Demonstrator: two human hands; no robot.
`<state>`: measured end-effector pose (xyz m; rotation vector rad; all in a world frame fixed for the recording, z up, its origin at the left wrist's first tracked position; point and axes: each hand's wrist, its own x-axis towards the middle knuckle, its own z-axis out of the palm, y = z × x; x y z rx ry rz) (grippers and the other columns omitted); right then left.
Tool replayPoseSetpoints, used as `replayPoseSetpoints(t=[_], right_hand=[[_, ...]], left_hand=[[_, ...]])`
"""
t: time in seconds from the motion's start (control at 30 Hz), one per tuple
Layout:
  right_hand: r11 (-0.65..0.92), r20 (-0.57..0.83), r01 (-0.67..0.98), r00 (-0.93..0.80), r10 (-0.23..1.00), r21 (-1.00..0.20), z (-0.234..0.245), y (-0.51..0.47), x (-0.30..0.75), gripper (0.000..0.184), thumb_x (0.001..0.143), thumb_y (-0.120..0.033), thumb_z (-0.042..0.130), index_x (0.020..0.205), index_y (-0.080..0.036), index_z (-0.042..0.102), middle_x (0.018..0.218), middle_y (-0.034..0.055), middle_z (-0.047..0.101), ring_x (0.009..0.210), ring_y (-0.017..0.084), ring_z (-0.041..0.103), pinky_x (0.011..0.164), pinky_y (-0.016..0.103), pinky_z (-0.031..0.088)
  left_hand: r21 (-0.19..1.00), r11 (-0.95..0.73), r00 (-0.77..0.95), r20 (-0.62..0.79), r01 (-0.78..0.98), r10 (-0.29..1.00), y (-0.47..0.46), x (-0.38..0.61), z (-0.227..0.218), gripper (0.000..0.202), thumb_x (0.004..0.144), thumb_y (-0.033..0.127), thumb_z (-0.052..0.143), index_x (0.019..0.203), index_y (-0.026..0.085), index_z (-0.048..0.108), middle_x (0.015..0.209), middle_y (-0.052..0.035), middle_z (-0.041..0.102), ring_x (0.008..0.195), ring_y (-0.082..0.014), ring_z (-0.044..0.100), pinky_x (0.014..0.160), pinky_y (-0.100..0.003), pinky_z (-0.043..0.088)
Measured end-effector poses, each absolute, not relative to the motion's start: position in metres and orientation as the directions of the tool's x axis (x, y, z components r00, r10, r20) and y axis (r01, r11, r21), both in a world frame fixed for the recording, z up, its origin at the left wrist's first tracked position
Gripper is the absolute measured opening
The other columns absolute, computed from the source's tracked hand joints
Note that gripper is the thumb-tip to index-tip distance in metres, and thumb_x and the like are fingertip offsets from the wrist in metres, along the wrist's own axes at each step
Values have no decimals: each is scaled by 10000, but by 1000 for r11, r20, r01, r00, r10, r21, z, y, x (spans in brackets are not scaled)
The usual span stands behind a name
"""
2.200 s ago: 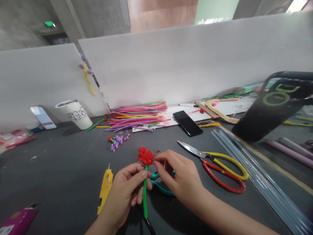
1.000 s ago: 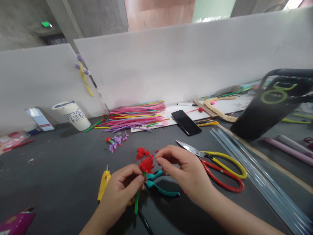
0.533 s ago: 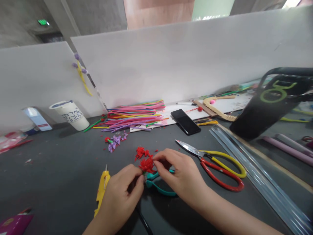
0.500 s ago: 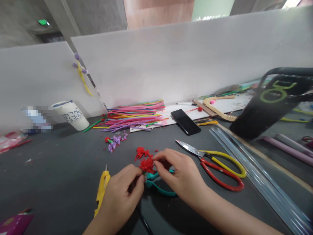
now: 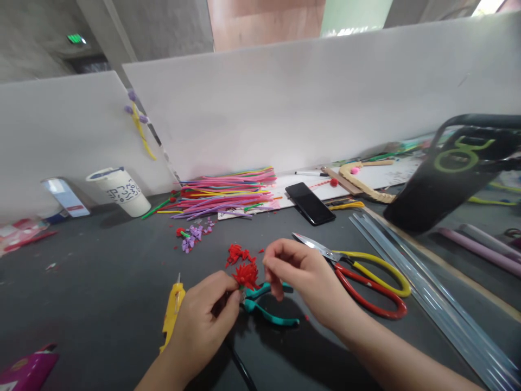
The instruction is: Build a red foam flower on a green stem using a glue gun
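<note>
My left hand (image 5: 203, 307) pinches a spiky red flower (image 5: 246, 275) at its base, where a bit of green shows. To the right of the flower, apart from it, my right hand (image 5: 303, 269) has thumb and forefinger pressed together; whatever may be between them is too small to make out. Teal-handled pliers (image 5: 271, 315) lie under and between the hands, their jaws partly behind my left fingers. Just beyond the flower is a small pile of red pieces (image 5: 237, 254). A yellow glue gun (image 5: 174, 307) lies left of my left hand, partly covered by it.
Large scissors (image 5: 366, 279) with yellow and red handles lie to the right, beside clear sticks (image 5: 431, 293). Farther back are a phone (image 5: 310, 203), bundled pipe cleaners (image 5: 228, 193), purple pieces (image 5: 193, 234), a paper cup (image 5: 120, 193) and a tilted black bottle (image 5: 442, 179).
My right hand has drawn away from the flower, to the right and slightly up, uncovering more of the plier handles. My left hand keeps its hold on the flower.
</note>
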<state>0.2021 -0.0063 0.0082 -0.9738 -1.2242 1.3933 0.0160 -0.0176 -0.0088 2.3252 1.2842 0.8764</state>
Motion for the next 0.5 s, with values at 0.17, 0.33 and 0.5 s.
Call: replayPoseSetpoints(t=[0.17, 0.33, 0.5], right_hand=[[-66, 35, -493, -192, 981, -868, 15, 2, 217, 133, 797, -259, 574, 708, -187, 506, 766, 14, 620, 523, 70, 509, 463, 173, 425], [4, 55, -464, -96, 994, -886, 21, 8, 230, 129, 799, -294, 519, 717, -221, 450, 627, -38, 475, 455, 84, 434, 379, 176, 374], [116, 144, -179, -154, 977, -977, 16, 1, 221, 107, 821, -252, 545, 729, -201, 526, 791, 16, 597, 598, 118, 555, 483, 222, 458]], left_hand=[[532, -567, 429, 371, 629, 823, -14, 13, -9, 195, 875, 156, 448, 700, 208, 517, 628, 22, 542, 565, -119, 522, 551, -216, 400], [421, -636, 470, 436, 647, 767, -11, 10, -8, 172, 866, 124, 447, 754, 203, 551, 642, 12, 575, 558, -119, 535, 545, -216, 406], [281, -687, 527, 472, 670, 707, -10, 8, -8, 183, 888, 131, 428, 766, 199, 545, 635, 8, 572, 538, -126, 538, 521, -227, 397]])
